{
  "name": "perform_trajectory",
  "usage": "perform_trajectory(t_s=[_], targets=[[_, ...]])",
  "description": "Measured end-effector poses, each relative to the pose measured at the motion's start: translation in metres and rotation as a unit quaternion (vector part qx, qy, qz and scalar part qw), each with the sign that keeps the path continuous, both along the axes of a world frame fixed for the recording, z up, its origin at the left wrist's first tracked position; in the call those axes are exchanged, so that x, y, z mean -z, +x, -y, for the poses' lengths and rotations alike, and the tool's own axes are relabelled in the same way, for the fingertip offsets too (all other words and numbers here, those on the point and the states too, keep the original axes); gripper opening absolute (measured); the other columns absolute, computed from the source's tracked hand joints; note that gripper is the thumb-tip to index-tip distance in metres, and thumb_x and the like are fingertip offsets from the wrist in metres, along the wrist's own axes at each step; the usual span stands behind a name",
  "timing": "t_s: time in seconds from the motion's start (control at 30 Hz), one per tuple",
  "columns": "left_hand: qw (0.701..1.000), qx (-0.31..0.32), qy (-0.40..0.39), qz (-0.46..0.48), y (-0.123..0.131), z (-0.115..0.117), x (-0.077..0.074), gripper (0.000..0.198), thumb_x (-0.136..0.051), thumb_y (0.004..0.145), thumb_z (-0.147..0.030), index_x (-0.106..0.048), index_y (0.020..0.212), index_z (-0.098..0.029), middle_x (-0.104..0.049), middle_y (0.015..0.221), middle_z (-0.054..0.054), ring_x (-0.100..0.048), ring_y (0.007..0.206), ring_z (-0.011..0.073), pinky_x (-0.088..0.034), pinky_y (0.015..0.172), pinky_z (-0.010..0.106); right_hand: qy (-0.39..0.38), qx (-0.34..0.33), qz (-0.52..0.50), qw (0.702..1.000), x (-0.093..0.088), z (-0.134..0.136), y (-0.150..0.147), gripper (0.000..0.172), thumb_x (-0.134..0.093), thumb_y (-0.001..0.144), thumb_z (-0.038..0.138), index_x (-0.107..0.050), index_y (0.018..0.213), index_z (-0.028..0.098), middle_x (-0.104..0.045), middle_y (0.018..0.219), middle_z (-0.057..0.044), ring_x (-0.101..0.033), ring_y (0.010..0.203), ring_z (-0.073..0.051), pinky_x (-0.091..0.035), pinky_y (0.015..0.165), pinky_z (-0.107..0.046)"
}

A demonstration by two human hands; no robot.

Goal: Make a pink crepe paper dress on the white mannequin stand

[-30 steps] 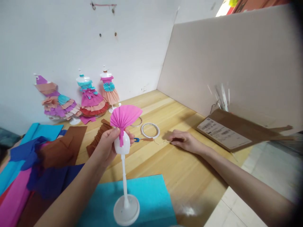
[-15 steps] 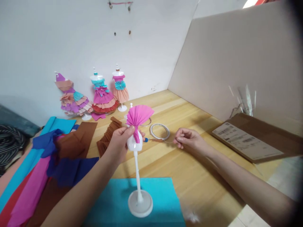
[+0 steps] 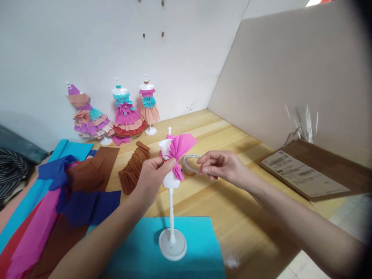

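A small white mannequin [image 3: 170, 183] stands on a round base [image 3: 172, 244], with a pleated pink paper fan [image 3: 182, 145] against its chest. My left hand [image 3: 154, 176] is closed round the torso's left side, its thumb pressing the fan's gathered middle. To the right, my right hand [image 3: 219, 164] is held in a pinch, apart from the mannequin. Whatever its fingertips hold, if anything, is too fine to make out. A white tape roll [image 3: 189, 163] lies on the table behind, partly hidden by the fingers. Under the base is a turquoise sheet [image 3: 200, 236].
Small mannequins in paper dresses [image 3: 128, 112] stand along the wall. Gathered brown paper [image 3: 134, 168] and folded coloured papers [image 3: 78, 170] lie at the left. At the right is a cardboard box [image 3: 310, 170] with a label, and clear thin sticks [image 3: 308, 124] behind it.
My right hand has moved left, closer to the mannequin. The mannequin's upper part has shifted slightly right and turned in my left hand, showing more of its neck. The view has tilted a little.
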State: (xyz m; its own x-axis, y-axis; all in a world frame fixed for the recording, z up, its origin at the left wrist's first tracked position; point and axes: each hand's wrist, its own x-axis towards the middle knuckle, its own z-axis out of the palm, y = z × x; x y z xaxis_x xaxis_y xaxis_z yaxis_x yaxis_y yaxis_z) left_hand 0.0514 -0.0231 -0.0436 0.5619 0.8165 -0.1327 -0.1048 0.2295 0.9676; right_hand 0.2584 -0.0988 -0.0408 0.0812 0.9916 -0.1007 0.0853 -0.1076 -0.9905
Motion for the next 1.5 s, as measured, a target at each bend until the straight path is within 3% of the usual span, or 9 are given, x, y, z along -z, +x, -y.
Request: perform_trajectory(t_s=[0.2, 0.5, 0.63, 0.77, 0.83, 1.07, 1.2, 1.5], targets=[[1.0, 0.002, 0.01, -0.007, 0.0, 0.0, 0.002, 0.036, -0.072, 0.073, -0.046, -0.07, 0.064, -0.011, -0.061, 0.053, 0.003, -0.053, 0.048, 0.011, -0.041, 0.047, 0.022, 0.011, 0.001, 0.027, 1.0, -0.004, -0.002, 0.008, 0.036, -0.086, 0.058, 0.045, -0.069, 0.066, 0.014, -0.064, 0.054, -0.001, -0.049, 0.044, -0.007, -0.034, 0.041, -0.021], [1.0, -0.006, 0.012, 0.002, -0.001, -0.002, 0.003, 0.035, -0.072, 0.073, -0.046, -0.072, 0.067, -0.012, -0.063, 0.056, 0.003, -0.055, 0.053, 0.0118, -0.041, 0.05, 0.022, 0.111, 0.057, 0.005, 0.992, -0.013, -0.002, 0.029, 0.026, -0.088, 0.06, 0.039, -0.075, 0.072, 0.02, -0.072, 0.063, -0.003, -0.058, 0.05, -0.01, -0.047, 0.049, -0.022], [1.0, -0.013, 0.015, -0.015, 0.0, 0.0, 0.002, 0.036, -0.073, 0.072, -0.047, -0.069, 0.063, -0.012, -0.062, 0.055, 0.003, -0.054, 0.05, 0.0116, -0.041, 0.048, 0.023, 0.152, -0.013, 0.023, 0.988, -0.022, 0.0, 0.018, 0.019, -0.083, 0.07, 0.038, -0.076, 0.073, 0.02, -0.071, 0.067, -0.003, -0.064, 0.064, -0.014, -0.052, 0.061, -0.026], [0.999, -0.016, 0.023, -0.025, 0.0, 0.001, 0.001, 0.037, -0.072, 0.072, -0.048, -0.067, 0.063, -0.012, -0.059, 0.053, 0.001, -0.052, 0.048, 0.0111, -0.039, 0.047, 0.023, 0.166, -0.127, 0.047, 0.977, -0.029, -0.002, 0.0, 0.021, -0.075, 0.079, 0.039, -0.076, 0.077, 0.018, -0.071, 0.072, -0.005, -0.063, 0.066, -0.015, -0.051, 0.063, -0.028], [0.999, -0.017, 0.036, -0.031, -0.001, 0.002, 0.0, 0.037, -0.071, 0.073, -0.048, -0.066, 0.062, -0.013, -0.058, 0.052, 0.001, -0.051, 0.047, 0.0107, -0.038, 0.047, 0.023, 0.188, -0.148, 0.06, 0.969, -0.03, -0.005, -0.008, 0.022, -0.074, 0.08, 0.039, -0.075, 0.077, 0.017, -0.07, 0.072, -0.005, -0.063, 0.068, -0.015, -0.05, 0.065, -0.028], [0.994, -0.037, 0.075, -0.073, -0.002, 0.008, -0.009, 0.036, -0.071, 0.07, -0.046, -0.063, 0.058, -0.013, -0.054, 0.05, -0.001, -0.044, 0.046, 0.0092, -0.032, 0.046, 0.022, 0.157, -0.122, 0.033, 0.979, -0.033, -0.003, -0.03, 0.027, -0.07, 0.083, 0.041, -0.073, 0.082, 0.015, -0.065, 0.067, -0.003, -0.057, 0.056, -0.011, -0.046, 0.051, -0.023], [0.995, -0.032, 0.072, -0.067, -0.001, 0.01, -0.012, 0.036, -0.071, 0.069, -0.048, -0.065, 0.062, -0.013, -0.054, 0.052, -0.001, -0.042, 0.048, 0.0093, -0.032, 0.047, 0.023, 0.218, -0.08, 0.111, 0.966, -0.036, -0.001, -0.036, 0.019, -0.07, 0.084, 0.034, -0.075, 0.084, 0.016, -0.067, 0.071, -0.004, -0.058, 0.059, -0.012, -0.047, 0.051, -0.023], [0.997, -0.034, 0.052, -0.055, -0.001, 0.011, -0.012, 0.038, -0.074, 0.065, -0.05, -0.064, 0.059, -0.014, -0.053, 0.051, -0.002, -0.042, 0.048, 0.0089, -0.033, 0.048, 0.022, 0.331, -0.077, 0.195, 0.92, -0.035, -0.005, -0.041, 0.015, -0.062, 0.09, 0.021, -0.076, 0.088, 0.018, -0.068, 0.075, -0.007, -0.063, 0.067, -0.015, -0.05, 0.058, -0.027]])
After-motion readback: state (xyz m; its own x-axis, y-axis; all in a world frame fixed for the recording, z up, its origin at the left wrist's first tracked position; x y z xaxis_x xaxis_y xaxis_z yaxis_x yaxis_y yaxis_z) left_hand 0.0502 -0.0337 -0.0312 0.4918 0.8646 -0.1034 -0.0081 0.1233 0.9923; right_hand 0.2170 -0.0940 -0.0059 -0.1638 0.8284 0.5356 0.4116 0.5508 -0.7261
